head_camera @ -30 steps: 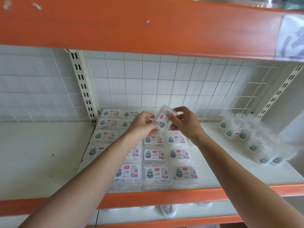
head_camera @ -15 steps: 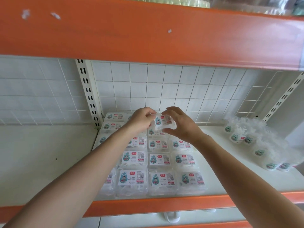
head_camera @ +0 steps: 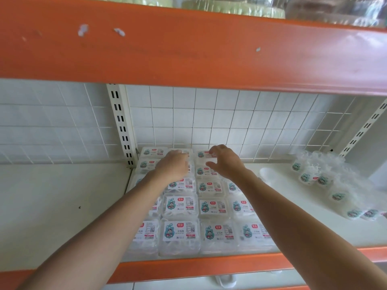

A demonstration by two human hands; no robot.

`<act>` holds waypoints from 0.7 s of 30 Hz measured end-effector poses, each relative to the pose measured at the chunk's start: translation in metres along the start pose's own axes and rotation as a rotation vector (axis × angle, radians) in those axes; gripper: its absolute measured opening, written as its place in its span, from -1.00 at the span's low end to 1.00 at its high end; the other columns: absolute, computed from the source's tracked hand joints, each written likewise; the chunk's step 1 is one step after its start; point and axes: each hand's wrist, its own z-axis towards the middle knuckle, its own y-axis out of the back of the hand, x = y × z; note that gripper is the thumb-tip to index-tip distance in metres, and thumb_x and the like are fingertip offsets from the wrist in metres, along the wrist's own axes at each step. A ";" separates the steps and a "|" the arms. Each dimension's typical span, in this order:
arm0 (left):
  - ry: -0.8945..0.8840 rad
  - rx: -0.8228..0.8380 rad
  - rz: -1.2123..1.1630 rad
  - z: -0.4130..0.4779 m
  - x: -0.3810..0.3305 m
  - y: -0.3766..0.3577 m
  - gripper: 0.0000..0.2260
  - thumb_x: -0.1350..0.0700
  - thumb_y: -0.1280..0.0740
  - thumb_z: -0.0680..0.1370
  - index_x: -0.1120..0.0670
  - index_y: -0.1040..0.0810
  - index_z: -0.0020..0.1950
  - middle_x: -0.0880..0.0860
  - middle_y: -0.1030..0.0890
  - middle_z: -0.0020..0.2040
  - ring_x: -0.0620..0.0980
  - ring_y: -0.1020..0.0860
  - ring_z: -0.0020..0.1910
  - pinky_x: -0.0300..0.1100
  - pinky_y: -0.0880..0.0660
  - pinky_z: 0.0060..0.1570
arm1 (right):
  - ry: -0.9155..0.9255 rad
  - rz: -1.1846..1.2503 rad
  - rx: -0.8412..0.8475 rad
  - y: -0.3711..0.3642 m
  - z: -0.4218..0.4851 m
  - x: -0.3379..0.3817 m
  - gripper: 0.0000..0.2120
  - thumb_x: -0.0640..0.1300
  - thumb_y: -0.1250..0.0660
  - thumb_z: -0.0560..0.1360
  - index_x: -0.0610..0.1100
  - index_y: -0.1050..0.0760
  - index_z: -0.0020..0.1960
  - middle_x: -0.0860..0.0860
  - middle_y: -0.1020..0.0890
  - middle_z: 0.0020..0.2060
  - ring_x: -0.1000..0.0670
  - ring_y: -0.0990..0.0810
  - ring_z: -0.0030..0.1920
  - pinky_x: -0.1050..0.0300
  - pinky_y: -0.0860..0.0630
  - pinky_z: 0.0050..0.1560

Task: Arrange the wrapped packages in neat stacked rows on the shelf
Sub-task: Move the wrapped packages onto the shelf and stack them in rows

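Note:
Clear wrapped packages [head_camera: 181, 206] with white labels lie in flat rows on the white shelf [head_camera: 62, 206], stacked against the back grid. One package [head_camera: 202, 154] sits on the rearmost row. My right hand [head_camera: 225, 163] curves its fingers and thumb round that package's right edge. Just left of it, my left hand [head_camera: 173, 164] rests palm down with straight fingers on the back-row packages. Both forearms cover parts of the left and right columns.
A loose heap of small clear-wrapped round packs [head_camera: 326, 181] lies on the shelf's right side. A slotted upright [head_camera: 122, 126] stands left of the rows. The orange beam [head_camera: 188, 49] of the shelf above hangs low overhead. An orange front lip [head_camera: 209, 266] edges the shelf.
Both hands carried the package from mid-air to the back and set it down on the rear row. The left hand let go and now lies flat on the packages.

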 end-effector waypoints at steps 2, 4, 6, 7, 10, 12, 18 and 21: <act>-0.010 0.024 0.024 0.000 0.002 -0.002 -0.63 0.16 -0.06 0.63 0.16 -0.38 0.41 0.13 -0.39 0.40 0.09 -0.32 0.40 0.07 -0.40 0.30 | -0.010 -0.008 0.000 -0.003 -0.001 0.002 -0.61 0.02 -0.37 0.51 -0.07 -0.43 0.28 -0.03 -0.50 0.24 -0.05 -0.51 0.16 -0.04 -0.52 0.15; -0.016 0.036 0.051 -0.001 0.002 -0.003 -0.63 0.13 -0.05 0.64 0.16 -0.35 0.44 0.13 -0.36 0.42 0.08 -0.29 0.43 0.07 -0.37 0.33 | -0.014 -0.009 -0.006 -0.005 -0.002 0.003 -0.60 0.01 -0.35 0.53 -0.07 -0.42 0.32 -0.03 -0.49 0.27 -0.05 -0.51 0.19 -0.05 -0.51 0.18; -0.022 0.051 0.075 -0.002 0.002 -0.004 -0.63 0.11 -0.04 0.66 0.17 -0.32 0.45 0.14 -0.34 0.43 0.09 -0.28 0.44 0.06 -0.35 0.34 | -0.020 -0.006 -0.004 -0.005 -0.004 0.003 -0.58 0.00 -0.32 0.55 -0.07 -0.40 0.36 -0.02 -0.48 0.31 -0.05 -0.50 0.23 -0.03 -0.49 0.21; -0.027 0.054 0.082 -0.002 0.002 -0.005 -0.62 0.10 -0.04 0.66 0.17 -0.31 0.46 0.15 -0.33 0.44 0.09 -0.26 0.45 0.06 -0.34 0.35 | -0.016 -0.011 0.003 -0.005 -0.005 0.004 -0.58 0.00 -0.31 0.55 -0.07 -0.39 0.38 -0.02 -0.47 0.32 -0.06 -0.48 0.25 -0.01 -0.47 0.23; -0.047 0.047 0.100 -0.004 0.001 -0.005 -0.59 0.09 -0.03 0.67 0.13 -0.23 0.52 0.14 -0.23 0.52 0.08 -0.16 0.51 0.05 -0.25 0.43 | 0.011 -0.040 0.026 -0.005 -0.009 0.007 -0.54 0.00 -0.27 0.57 -0.08 -0.34 0.44 -0.03 -0.41 0.40 -0.08 -0.43 0.32 0.01 -0.40 0.29; -0.056 0.049 0.104 -0.003 0.001 -0.005 -0.58 0.07 -0.03 0.67 0.13 -0.23 0.52 0.13 -0.24 0.52 0.08 -0.16 0.51 0.06 -0.25 0.43 | 0.012 -0.047 0.035 -0.004 -0.012 0.009 -0.53 0.01 -0.25 0.58 -0.04 -0.31 0.46 -0.03 -0.36 0.44 -0.09 -0.40 0.37 -0.01 -0.37 0.32; -0.081 -0.009 0.147 -0.003 -0.003 0.001 -0.58 0.01 -0.05 0.66 0.18 -0.32 0.45 0.16 -0.39 0.39 0.12 -0.29 0.41 0.09 -0.34 0.33 | 0.025 -0.100 0.014 0.007 -0.021 0.011 -0.54 0.06 -0.20 0.60 0.02 -0.27 0.47 -0.01 -0.31 0.48 -0.06 -0.29 0.45 -0.10 -0.32 0.39; -0.132 -0.046 0.169 -0.003 -0.014 0.001 -0.60 0.01 -0.06 0.66 0.20 -0.35 0.41 0.16 -0.42 0.34 0.11 -0.34 0.36 0.06 -0.37 0.29 | 0.029 -0.115 -0.027 0.019 -0.030 0.005 -0.55 0.05 -0.20 0.60 -0.01 -0.30 0.46 -0.01 -0.36 0.45 -0.05 -0.31 0.43 -0.04 -0.31 0.38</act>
